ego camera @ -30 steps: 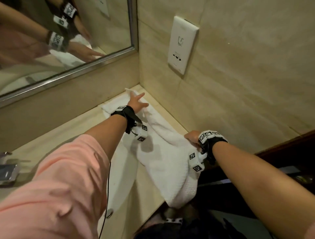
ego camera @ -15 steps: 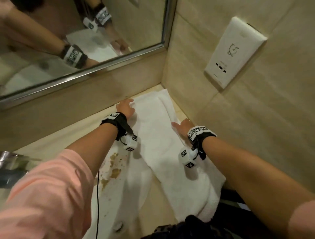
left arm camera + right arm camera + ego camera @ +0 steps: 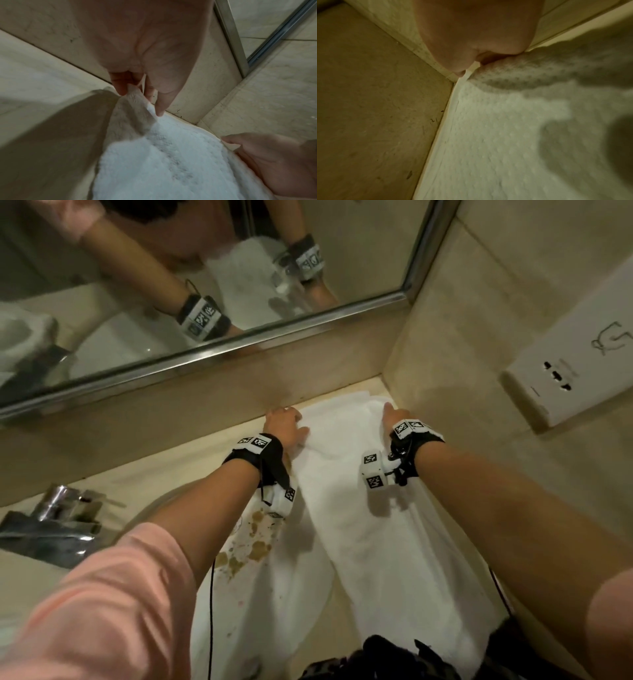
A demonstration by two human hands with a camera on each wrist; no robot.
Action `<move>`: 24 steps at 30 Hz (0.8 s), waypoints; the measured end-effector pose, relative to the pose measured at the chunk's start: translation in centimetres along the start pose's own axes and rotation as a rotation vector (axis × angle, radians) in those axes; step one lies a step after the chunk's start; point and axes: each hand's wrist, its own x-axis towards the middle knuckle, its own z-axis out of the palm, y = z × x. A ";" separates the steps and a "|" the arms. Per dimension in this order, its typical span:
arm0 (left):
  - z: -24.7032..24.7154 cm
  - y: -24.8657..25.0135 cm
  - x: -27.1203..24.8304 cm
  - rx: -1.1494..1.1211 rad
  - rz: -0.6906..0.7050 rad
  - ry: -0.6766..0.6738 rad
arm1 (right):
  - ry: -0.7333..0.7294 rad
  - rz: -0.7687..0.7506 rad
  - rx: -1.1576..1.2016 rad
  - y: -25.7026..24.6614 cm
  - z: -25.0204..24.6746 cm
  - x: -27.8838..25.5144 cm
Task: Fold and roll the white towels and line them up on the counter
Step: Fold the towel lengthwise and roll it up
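Observation:
A white towel lies lengthwise on the beige counter, from the back corner to the front edge, where it hangs over. My left hand is at its far left corner by the back wall. In the left wrist view my left hand pinches that corner of the towel between thumb and fingers and lifts it slightly. My right hand holds the far right corner. In the right wrist view my right hand pinches the towel by its hem against the wall corner.
A white sink basin with brown stains lies left of the towel, under my left forearm. A chrome faucet stands at the far left. The mirror runs above the back wall. A white socket plate is on the right wall.
Both hands have moved to the towel's far end at the back corner. The towel, bunched and held mid-length by my right hand before, now lies stretched out flat.

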 end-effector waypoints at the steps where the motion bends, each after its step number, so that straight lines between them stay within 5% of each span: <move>1: 0.0 -0.1 0.1 0.000 0.004 -0.014 | 0.007 0.001 0.001 -0.1 0.1 0.2; 9: -1.2 0.2 -0.7 -0.373 -0.015 0.095 | 0.055 -0.297 0.292 -1.7 2.0 1.7; 14: -1.7 -1.3 -1.2 -0.542 -0.092 0.223 | -0.004 -0.315 0.157 -1.9 2.5 2.8; 24: -0.3 -3.5 -0.2 -0.095 -0.065 0.139 | 0.059 -0.275 0.050 -2.7 2.8 3.9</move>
